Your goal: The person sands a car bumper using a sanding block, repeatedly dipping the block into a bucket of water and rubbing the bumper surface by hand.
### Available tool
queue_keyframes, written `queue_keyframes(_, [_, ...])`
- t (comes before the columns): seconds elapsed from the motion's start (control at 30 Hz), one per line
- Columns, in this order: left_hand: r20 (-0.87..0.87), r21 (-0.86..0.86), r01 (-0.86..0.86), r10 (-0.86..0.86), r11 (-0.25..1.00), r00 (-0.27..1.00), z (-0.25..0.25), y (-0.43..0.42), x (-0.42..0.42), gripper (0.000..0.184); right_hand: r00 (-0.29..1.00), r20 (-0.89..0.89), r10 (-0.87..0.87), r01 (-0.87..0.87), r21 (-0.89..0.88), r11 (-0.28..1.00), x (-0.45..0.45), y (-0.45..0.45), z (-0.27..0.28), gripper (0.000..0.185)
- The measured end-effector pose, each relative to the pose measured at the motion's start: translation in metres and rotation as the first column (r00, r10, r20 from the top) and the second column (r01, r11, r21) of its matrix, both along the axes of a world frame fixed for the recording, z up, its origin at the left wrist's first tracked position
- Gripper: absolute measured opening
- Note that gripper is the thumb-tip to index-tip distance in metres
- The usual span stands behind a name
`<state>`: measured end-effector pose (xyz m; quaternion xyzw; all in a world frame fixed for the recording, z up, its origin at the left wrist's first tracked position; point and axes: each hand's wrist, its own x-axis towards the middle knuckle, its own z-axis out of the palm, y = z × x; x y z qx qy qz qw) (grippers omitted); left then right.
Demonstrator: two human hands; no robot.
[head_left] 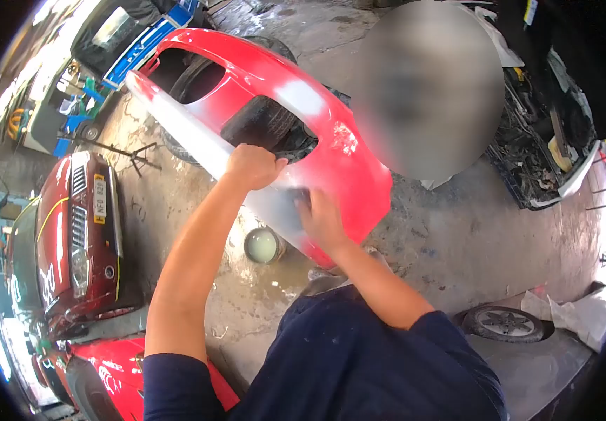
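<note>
Left hand [252, 167] grasping glossy red bumper [341, 175], patched white and grey; right hand [322, 219]: hold unclear.

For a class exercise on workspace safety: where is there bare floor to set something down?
One bare patch of floor lies between the red bumper and the engine bay; another lies between the dark red car and the left forearm. It is crowded around the bucket, which sits close between forearm and bumper.

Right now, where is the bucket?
In the head view, the bucket sits on the floor left of centre, between the left forearm and the bumper.
</note>
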<state>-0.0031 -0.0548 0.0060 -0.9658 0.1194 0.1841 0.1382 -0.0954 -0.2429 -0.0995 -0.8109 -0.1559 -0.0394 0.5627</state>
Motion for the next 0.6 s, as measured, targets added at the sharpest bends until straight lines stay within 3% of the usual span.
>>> queue_keyframes(0.07, [0.02, -0.008, 0.012, -0.012, 1.0, 1.0, -0.002, 0.0, 0.001, 0.069, 0.997, -0.065, 0.046, -0.04, 0.103, 0.994, -0.025, -0.006, -0.017, 0.029])
queue_keyframes(0.17, [0.014, -0.002, 0.019, -0.019, 1.0, 1.0, 0.0, -0.002, -0.002, 0.068, 0.999, 0.02, -0.029, 0.028, 0.003, 1.0, -0.005, 0.003, -0.001, 0.031])
queue_keyframes(0.27, [0.022, -0.022, -0.01, 0.011, 1.0, 1.0, 0.001, -0.005, -0.001, 0.067, 0.996, -0.082, -0.044, 0.032, -0.14, 0.99, 0.023, 0.01, 0.015, 0.03])
queue_keyframes(0.37, [0.023, -0.006, -0.005, 0.005, 1.0, 1.0, -0.001, -0.005, -0.003, 0.065, 0.998, -0.06, 0.006, -0.004, 0.025, 1.0, -0.014, 0.001, -0.001, 0.031])
queue_keyframes(0.47, [0.044, 0.016, 0.014, -0.015, 1.0, 0.999, -0.001, -0.004, -0.002, 0.061, 0.997, 0.034, -0.062, 0.057, 0.13, 0.99, -0.009, 0.006, 0.011, 0.033])
queue_keyframes(0.57, [0.028, 0.014, 0.016, -0.017, 1.0, 0.999, -0.005, -0.002, -0.002, 0.057, 0.991, -0.121, -0.057, 0.045, -0.104, 0.994, 0.02, 0.016, 0.013, 0.032])
queue_keyframes(0.6, [0.025, 0.011, 0.015, -0.016, 1.0, 1.0, -0.004, -0.002, 0.001, 0.056, 0.996, -0.071, -0.061, 0.058, -0.044, 0.997, 0.013, 0.014, 0.009, 0.03])
